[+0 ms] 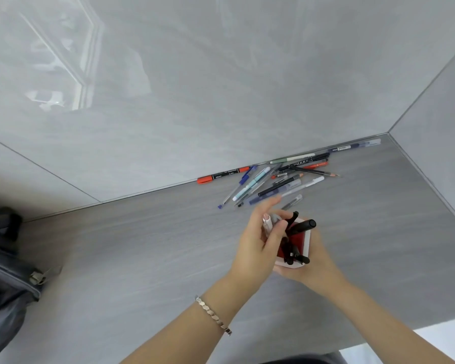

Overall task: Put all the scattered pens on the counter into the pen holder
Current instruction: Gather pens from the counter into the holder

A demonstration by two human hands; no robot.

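Note:
A white pen holder with a red inside stands near the middle of the grey counter, with several dark pens in it. My right hand wraps around the holder from the near side. My left hand is at the holder's left rim, pinching a pale pink and white pen that points down into it. Beyond the holder, a scattered pile of pens lies against the back wall, among them a black marker with red ends.
A dark bag with a metal buckle sits at the counter's left edge. Glossy grey walls meet in a corner at the back right. The counter's front edge runs just right of my right forearm. A bracelet is on my left wrist.

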